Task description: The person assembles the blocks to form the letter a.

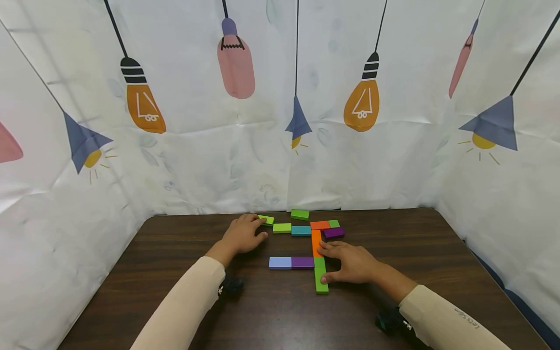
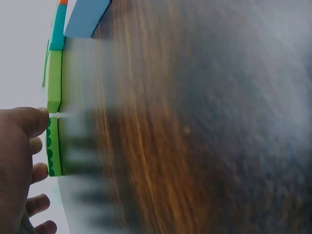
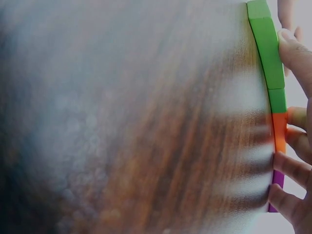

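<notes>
My left hand (image 1: pixel 246 234) rests at the left end of the upper row, its fingertips touching a lime-green block (image 1: pixel 268 221). In the left wrist view the fingers reach this green block (image 2: pixel 54 146) beside another lime block (image 2: pixel 54 80). My right hand (image 1: pixel 352 262) lies right of the column with fingers spread. Its thumb touches the lower green block (image 1: pixel 321 287), and its fingertips meet the orange upright block (image 1: pixel 316 243). A small green block (image 1: pixel 319 262) sits between these two. A purple block (image 1: pixel 334 233) lies slightly tilted beyond the right fingers.
The upper row also has a lime block (image 1: pixel 282 228), a teal block (image 1: pixel 301 231), an orange block (image 1: pixel 320 225) and a small green block (image 1: pixel 334 223). Another green block (image 1: pixel 300 214) lies behind. Left of the column are light-blue (image 1: pixel 280 263) and purple (image 1: pixel 303 263) blocks on the wooden table (image 1: pixel 271 311).
</notes>
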Available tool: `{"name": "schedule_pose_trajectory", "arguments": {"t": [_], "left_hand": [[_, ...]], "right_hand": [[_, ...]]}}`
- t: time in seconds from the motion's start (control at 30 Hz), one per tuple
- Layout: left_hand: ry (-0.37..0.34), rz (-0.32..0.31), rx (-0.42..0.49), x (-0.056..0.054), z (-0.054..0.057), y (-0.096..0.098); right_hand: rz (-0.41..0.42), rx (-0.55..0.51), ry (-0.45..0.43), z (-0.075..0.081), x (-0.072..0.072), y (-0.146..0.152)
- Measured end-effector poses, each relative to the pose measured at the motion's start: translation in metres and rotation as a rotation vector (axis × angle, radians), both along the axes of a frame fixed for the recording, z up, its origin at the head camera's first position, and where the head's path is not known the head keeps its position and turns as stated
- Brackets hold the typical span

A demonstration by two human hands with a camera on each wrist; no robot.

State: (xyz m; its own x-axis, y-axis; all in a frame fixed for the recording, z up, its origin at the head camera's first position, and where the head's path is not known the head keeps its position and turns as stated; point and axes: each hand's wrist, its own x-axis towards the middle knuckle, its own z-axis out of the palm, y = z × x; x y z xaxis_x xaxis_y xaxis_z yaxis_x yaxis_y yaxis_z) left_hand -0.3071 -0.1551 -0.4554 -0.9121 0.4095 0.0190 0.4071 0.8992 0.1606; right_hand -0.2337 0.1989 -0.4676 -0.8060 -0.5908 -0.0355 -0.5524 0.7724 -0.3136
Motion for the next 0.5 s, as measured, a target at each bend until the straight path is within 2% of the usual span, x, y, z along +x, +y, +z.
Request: {"name": "schedule_pose_trajectory", "arguments": {"t": [0.3,0.5], "left_hand": [[0.046,0.018,0.047,0.0018,-0.0017,-0.0103],[0.048,0.026,0.072,0.0013,-0.0029,-0.0109]], "right_hand": [[0.005,0.001,0.002,0.0011,0.0012,-0.0002],[0.01,-0.001,0.002,0.002,0.0013,-0.0001]]}}
